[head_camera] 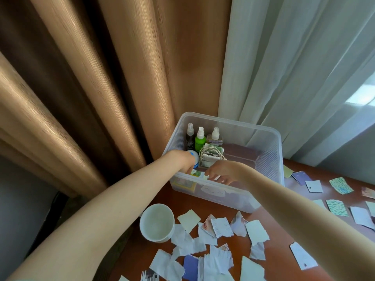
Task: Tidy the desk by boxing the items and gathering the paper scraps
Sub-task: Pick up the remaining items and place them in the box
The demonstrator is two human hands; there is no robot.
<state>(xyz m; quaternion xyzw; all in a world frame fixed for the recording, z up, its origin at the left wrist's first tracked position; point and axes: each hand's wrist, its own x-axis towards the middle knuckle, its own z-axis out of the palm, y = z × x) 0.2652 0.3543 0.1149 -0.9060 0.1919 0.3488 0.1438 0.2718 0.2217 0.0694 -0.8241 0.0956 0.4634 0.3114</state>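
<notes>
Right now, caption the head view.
Left hand and right hand reach into the clear box holding spray bottles; paper scraps and a white cup sit on the desk.

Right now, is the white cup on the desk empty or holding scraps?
Empty: the white cup stands upright, its bare inside visible; paper scraps lie outside it.

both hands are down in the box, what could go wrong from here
The three spray bottles stand upright at the back of the box, close to the left hand and right hand; a nudge might topple them. The white cup sits near the edge of the desk beside the left forearm, so drawing that arm back could knock it off.
</notes>
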